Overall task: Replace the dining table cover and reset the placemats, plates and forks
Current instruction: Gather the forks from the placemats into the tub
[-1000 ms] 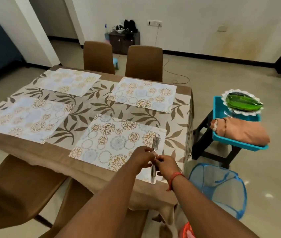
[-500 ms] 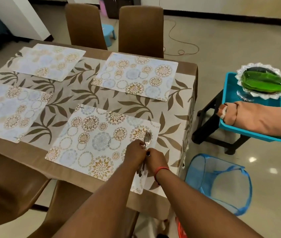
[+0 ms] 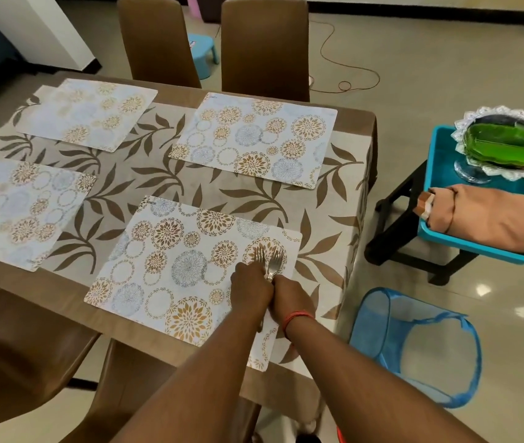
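A leaf-patterned cover (image 3: 158,177) lies over the dining table, with several floral placemats on it. Over the right side of the nearest placemat (image 3: 184,266) my left hand (image 3: 251,290) and my right hand (image 3: 291,297) are side by side, each curled round fork handles. The metal forks (image 3: 270,262) fan out from between the hands, tines pointing away from me. How many forks each hand holds is hidden. A folded orange-brown cloth (image 3: 490,219) lies in a blue tray (image 3: 481,251) to the right, beside green leaf-shaped plates (image 3: 510,143) on a white doily.
Two brown chairs (image 3: 263,46) stand at the far side and two more at the near left. The blue tray rests on a dark stool (image 3: 398,219) right of the table. A blue mesh basket (image 3: 420,346) stands on the floor by the table's near right corner.
The view has tilted down and drawn closer to the table. The forks, held together as one bundle before, now spread apart between my two hands.
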